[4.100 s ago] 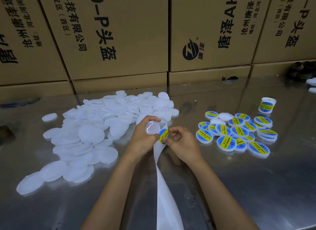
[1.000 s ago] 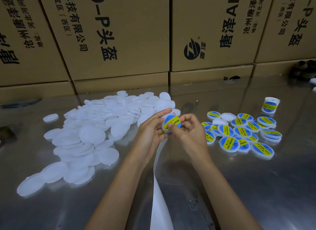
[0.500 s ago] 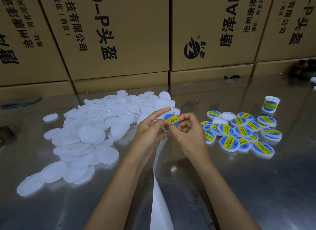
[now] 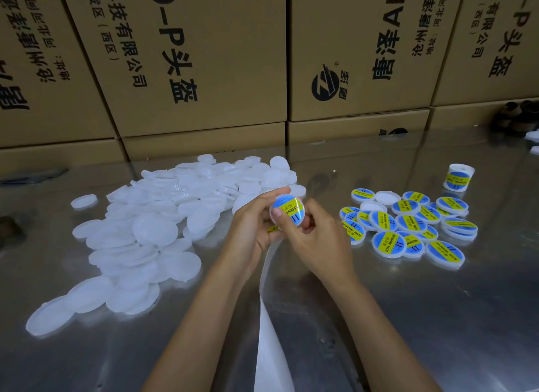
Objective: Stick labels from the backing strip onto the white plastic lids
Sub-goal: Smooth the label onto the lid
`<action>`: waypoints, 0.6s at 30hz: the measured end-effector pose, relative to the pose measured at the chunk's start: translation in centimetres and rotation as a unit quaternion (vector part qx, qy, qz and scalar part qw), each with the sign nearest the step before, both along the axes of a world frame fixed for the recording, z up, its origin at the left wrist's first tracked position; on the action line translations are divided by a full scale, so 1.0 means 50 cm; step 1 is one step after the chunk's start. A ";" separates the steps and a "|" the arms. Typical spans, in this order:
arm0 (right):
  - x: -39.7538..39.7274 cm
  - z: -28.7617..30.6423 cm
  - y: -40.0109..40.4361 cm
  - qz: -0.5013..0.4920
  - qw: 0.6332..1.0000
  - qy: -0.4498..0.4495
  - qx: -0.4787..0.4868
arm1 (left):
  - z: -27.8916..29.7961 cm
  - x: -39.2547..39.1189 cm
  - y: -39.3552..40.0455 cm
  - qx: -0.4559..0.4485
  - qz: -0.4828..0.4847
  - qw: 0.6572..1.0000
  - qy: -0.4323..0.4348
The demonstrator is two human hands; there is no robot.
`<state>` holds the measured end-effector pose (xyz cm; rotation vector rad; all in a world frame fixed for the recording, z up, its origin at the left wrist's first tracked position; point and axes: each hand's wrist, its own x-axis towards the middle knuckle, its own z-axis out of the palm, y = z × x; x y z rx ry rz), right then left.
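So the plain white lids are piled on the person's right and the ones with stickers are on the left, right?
Not quite, the sides are swapped. The head view shows the plain white lids piled on the person's left and the stickered lids on the right. Both hands, left hand and right hand, hold a freshly labelled lid between the piles.

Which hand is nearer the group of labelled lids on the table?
Right. The right hand sits beside the labelled lids, its knuckles close to the nearest one. The left hand is farther, beyond the held lid, next to the plain lids.
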<state>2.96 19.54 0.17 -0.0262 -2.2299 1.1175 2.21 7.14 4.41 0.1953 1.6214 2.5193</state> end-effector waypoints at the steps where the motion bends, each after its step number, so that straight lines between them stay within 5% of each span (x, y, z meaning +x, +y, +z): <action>1: 0.002 0.000 -0.001 0.005 1.000 0.001 0.008 | 0.000 0.000 -0.001 -0.009 0.000 1.000 0.004; 12: -0.009 -0.009 0.008 0.012 1.000 0.007 -0.018 | -0.010 0.001 -0.023 -0.091 -0.080 0.990 0.079; 18: -0.010 -0.011 0.009 0.022 0.999 0.003 -0.039 | -0.011 -0.001 -0.024 -0.138 -0.025 0.987 0.084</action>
